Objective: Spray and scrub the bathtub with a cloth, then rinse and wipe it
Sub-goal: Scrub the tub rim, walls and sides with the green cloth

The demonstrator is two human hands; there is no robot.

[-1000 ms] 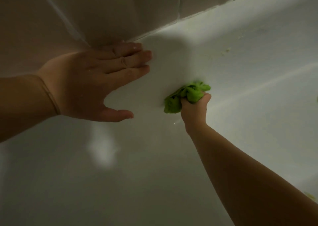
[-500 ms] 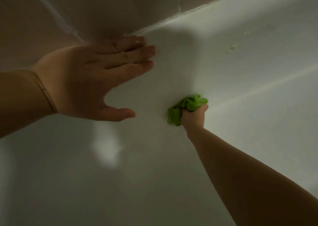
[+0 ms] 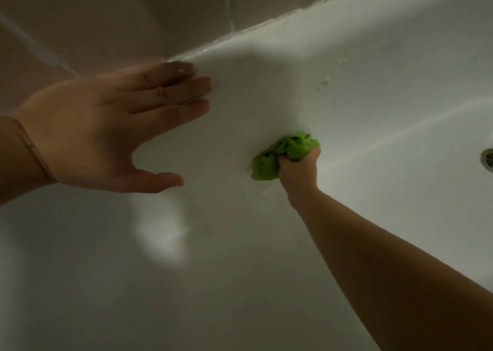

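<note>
The right hand [image 3: 298,171] grips a bunched green cloth [image 3: 282,155], fingers curled round it, and presses the wad against the inner wall of the white bathtub [image 3: 373,89]. The cloth sits well below the tub's rim, where the wall begins to curve toward the floor, and most of it bulges out to the left of the fist and above it. The left hand [image 3: 106,134] lies flat and spread on the tub wall to the left of the cloth and apart from it, fingers straight and close together, thumb held out below; its fingertips reach near the seam where the tub rim meets the tiled wall [image 3: 133,17]. A thin band [image 3: 34,153] circles the left wrist. Above and to the right of the cloth, a few small pale yellowish specks [image 3: 326,80] cling to the tub wall; the dim, blurred picture leaves it unclear what they are. Far to the right of the cloth, at the picture's edge, part of a round metal drain fitting [image 3: 488,161] shows.
</note>
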